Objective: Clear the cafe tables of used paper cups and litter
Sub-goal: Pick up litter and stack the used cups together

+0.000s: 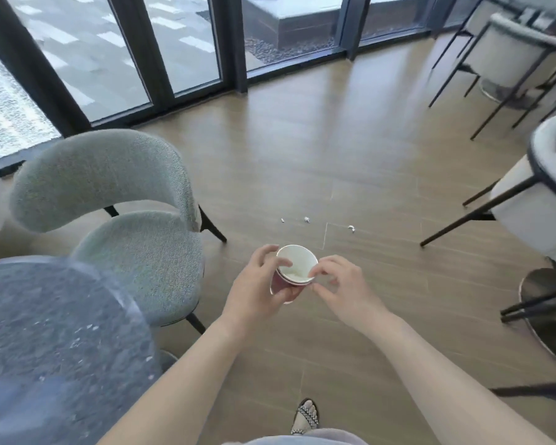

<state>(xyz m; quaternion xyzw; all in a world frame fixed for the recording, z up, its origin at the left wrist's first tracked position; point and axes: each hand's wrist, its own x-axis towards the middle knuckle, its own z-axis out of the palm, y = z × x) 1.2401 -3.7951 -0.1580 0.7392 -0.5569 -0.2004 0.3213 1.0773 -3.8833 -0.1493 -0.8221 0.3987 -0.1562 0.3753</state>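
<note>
A stack of nested paper cups, white inside and dark red outside, is held tilted in front of me above the floor. My left hand wraps around the cups' side and bottom. My right hand is at the right rim, thumb and forefinger pinched near the inner cup's edge. Something white lies inside the top cup. Three small white paper scraps lie on the wooden floor just beyond the cups.
A round grey stone-look table is at my lower left, with a pale green upholstered chair beside it. White chairs with black legs stand on the right and at the far right. Glass doors run along the back.
</note>
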